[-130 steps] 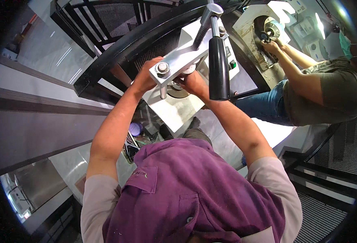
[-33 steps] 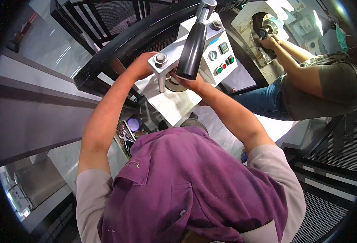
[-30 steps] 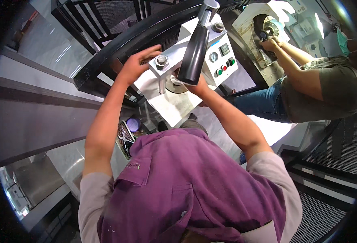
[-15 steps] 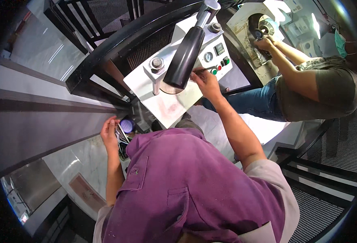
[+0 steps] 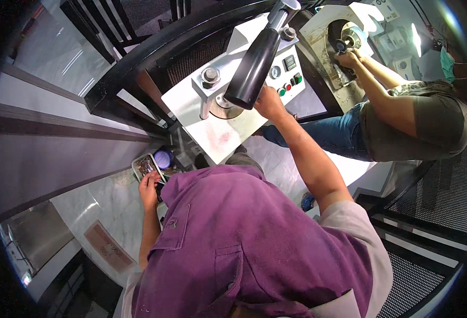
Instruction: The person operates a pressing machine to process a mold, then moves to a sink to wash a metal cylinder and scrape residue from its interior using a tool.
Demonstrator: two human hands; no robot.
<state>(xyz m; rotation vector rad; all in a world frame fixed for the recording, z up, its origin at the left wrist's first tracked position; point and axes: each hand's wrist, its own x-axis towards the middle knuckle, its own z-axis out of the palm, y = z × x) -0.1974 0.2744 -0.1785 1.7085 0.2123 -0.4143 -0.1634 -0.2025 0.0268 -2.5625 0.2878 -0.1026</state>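
**Two hands at a bench press, seen from above**

My right hand [image 5: 269, 102] is raised to the white press machine [image 5: 217, 132], its fingers curled together at the edge of the round metal plate [image 5: 224, 110], just below the black lever handle [image 5: 252, 69] that slants up across the machine. Whether the fingers pinch anything there I cannot tell; the handle hides them in part. Beside the hand sits the control panel [image 5: 288, 79] with a gauge and red and green buttons.

My left hand [image 5: 150, 185] hangs low at my side, fingers bent loosely over the rim of a small metal tray [image 5: 144, 165] of small dark parts; what it holds, if anything, is too small to make out. A purple-lidded jar [image 5: 163, 159] stands just beside the tray.

To my right a second person [image 5: 419, 119] sits at another machine [image 5: 339, 42], both hands on its round opening.
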